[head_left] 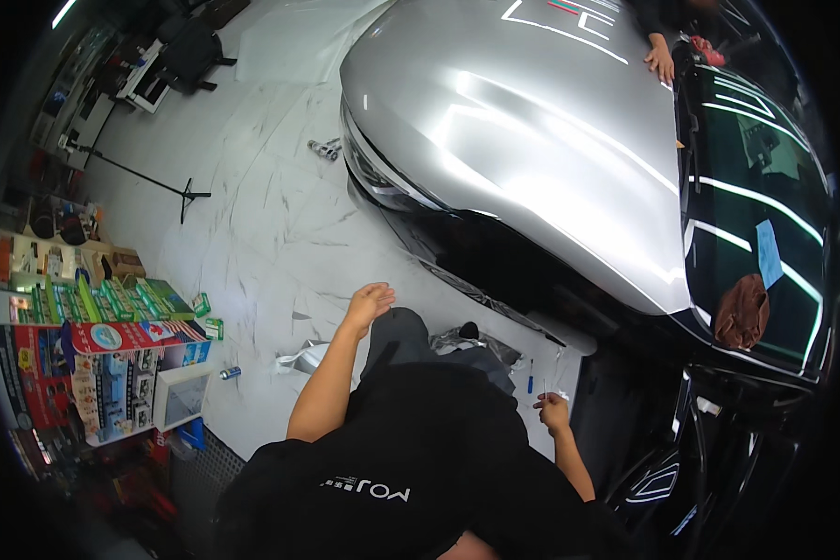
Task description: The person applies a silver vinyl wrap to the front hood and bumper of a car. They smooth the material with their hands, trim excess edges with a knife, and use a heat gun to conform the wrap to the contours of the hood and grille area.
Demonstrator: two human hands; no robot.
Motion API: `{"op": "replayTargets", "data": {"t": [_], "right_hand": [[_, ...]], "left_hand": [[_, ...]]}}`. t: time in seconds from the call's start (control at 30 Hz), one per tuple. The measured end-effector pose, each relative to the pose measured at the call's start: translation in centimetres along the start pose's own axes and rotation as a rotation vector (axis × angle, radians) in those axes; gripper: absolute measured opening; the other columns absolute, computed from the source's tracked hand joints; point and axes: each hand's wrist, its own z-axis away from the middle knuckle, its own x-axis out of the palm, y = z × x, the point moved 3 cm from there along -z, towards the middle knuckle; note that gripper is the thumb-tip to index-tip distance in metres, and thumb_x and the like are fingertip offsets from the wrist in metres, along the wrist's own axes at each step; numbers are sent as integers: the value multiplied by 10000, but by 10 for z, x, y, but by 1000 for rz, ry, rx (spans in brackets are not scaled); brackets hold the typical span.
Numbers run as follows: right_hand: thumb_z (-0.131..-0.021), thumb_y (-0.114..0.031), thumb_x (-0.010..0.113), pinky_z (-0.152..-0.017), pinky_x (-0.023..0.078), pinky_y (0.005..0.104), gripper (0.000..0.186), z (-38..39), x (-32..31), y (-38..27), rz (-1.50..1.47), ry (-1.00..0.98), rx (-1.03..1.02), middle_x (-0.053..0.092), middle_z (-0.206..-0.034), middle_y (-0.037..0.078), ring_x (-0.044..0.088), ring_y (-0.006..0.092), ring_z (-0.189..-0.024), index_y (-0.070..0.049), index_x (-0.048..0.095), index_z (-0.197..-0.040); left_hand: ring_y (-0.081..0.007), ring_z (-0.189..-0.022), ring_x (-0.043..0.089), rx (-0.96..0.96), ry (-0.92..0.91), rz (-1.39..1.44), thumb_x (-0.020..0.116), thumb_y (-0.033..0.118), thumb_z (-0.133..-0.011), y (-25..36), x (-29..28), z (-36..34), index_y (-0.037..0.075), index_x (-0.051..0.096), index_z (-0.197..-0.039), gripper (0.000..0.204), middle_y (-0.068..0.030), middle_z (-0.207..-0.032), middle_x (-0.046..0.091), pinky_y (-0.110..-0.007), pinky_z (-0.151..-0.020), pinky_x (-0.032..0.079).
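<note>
Head view: slim, pale stick (546, 396) sits in the narrow grip of the right hand (554, 413), apparently pinched for fingertip control. Blue-handled screwdriver (531, 382) lies on white marbled floor (261, 219), presumably within reach. Left hand (371, 304): grip wide, visibly empty.

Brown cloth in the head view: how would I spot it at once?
Find the silver hood, then go right to the dark windshield. Toward the glass's lower end in the picture lies the brown cloth, crumpled and bunched, unlike the smooth light-blue sheet beside it.
</note>
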Motion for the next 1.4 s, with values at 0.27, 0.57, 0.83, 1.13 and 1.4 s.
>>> {"op": "replayTargets", "data": {"t": [0.27, 0.57, 0.83, 1.13, 1.4], "right_hand": [[-1033, -14, 441, -554, 556, 353, 281, 13, 83, 80, -74, 220, 181, 760, -865, 149, 692, 192, -660, 21, 658, -1208], [-960, -191, 697, -602, 513, 344, 181, 152, 349, -3, -325, 593, 217, 782, -802, 98, 651, 158, -642, -20, 751, -943], [-930, -247, 805, -627, 517, 341, 238, 213, 438, -23, -359, 449, 347, 769, -750, 79, 667, 135, -641, -21, 772, -864], [-899, -246, 763, -707, 567, 370, 227, 223, 469, -78, -399, 440, 319, 768, -761, 100, 721, 188, -705, -22, 778, -871], [-856, -272, 707, -740, 576, 429, 276, 207, 459, -122, -331, 505, 251, 750, -789, 195, 742, 324, -740, -4, 764, -890]], "left_hand": [[-304, -1278, 677, 34, -174, 12, 624, 348, -1094, 104, -89, -121, -4, 589, -1405, 471, -175, -1401, 686, -409, -1082, 533], [-263, -1246, 688, -29, -556, -404, 612, 373, -1098, 172, -119, -170, 12, 619, -1404, 473, -156, -1353, 718, -395, -1098, 515], [-369, -761, 681, -162, -363, -1256, 526, 372, -1031, -20, -396, -99, 9, 761, -907, 450, -205, -816, 740, -531, -743, 516], [-339, -802, 690, -476, -240, -1130, 548, 357, -1031, 34, -469, -50, 6, 760, -966, 415, -189, -865, 752, -507, -775, 528], [-312, -839, 699, -327, -171, -1074, 568, 344, -1031, 86, -419, -56, 3, 760, -1018, 391, -175, -909, 762, -486, -803, 537]]}}
